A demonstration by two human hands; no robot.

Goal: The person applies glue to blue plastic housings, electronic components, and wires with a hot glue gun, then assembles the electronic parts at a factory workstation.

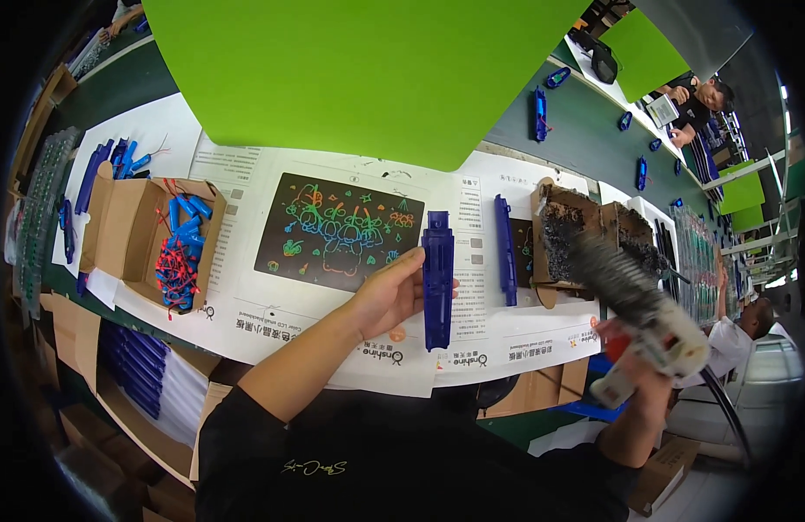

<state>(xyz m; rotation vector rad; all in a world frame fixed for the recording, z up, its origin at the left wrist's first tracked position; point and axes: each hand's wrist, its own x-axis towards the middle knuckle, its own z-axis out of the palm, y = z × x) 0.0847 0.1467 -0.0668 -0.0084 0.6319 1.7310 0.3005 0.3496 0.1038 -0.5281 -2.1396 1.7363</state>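
Observation:
My left hand (389,294) comes in from the lower left with its fingers closed on a long blue plastic housing (438,283), held upright with its hollow side showing. On the right, my right hand (644,396) grips a white pistol-shaped power tool (672,339) with a dark ribbed barrel and a black cord. Motion blurs that barrel, and its tip lies over or in front of a cardboard box (546,274) of small dark parts, too fine to make out. Between my left hand and this box lies another blue plastic housing (505,252).
At left stands a cardboard box (141,252) with blue cylinders on red wires (181,261). Below it, another carton (128,409) holds blue parts in rows. A green panel (350,78) rises behind the printed sheets (272,339). Co-workers sit along the bench at right (703,104).

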